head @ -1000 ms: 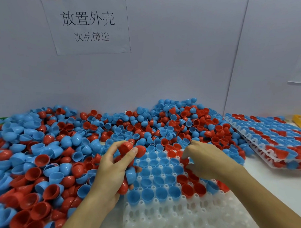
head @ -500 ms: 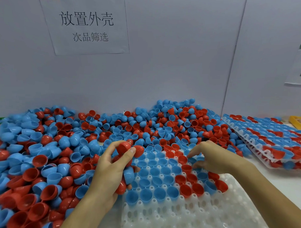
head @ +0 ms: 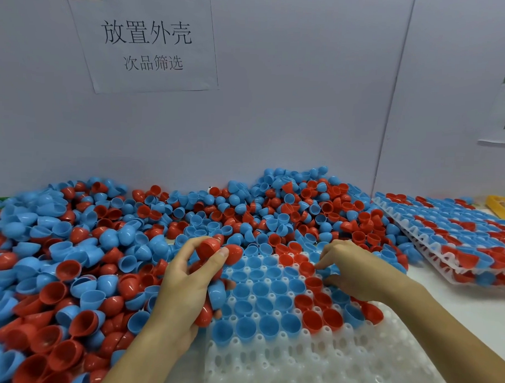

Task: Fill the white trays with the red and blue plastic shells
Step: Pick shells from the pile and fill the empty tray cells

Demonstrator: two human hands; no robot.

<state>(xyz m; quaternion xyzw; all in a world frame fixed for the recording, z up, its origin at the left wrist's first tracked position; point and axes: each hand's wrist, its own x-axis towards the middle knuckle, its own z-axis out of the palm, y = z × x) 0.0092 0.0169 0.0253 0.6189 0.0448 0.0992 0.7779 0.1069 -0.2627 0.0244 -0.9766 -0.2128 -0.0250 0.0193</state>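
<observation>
Across the lower middle of the frame lies a white tray (head: 311,365), its far pockets filled with blue and red shells sitting open side up, its near pockets bare. At centre left, the left hand (head: 185,286) is curled round a clutch of shells: a red shell (head: 207,248) is pinched between thumb and forefinger at the top, and a blue shell (head: 216,294) and more red ones are tucked against the palm below. To the right of it, the right hand (head: 354,269) reaches over the filled part of the tray with its fingers bent downward, fingertips at a blue shell in a pocket; whether it actually grips that shell cannot be told. A deep loose pile of shells (head: 100,243) covers the bench from the left edge across to behind the tray, banked against the pale wall. At the right of the frame a second tray (head: 432,243), fully loaded with red and blue shells, rests on the bench. A paper sign (head: 145,38) with printed characters hangs on the wall at upper left.
</observation>
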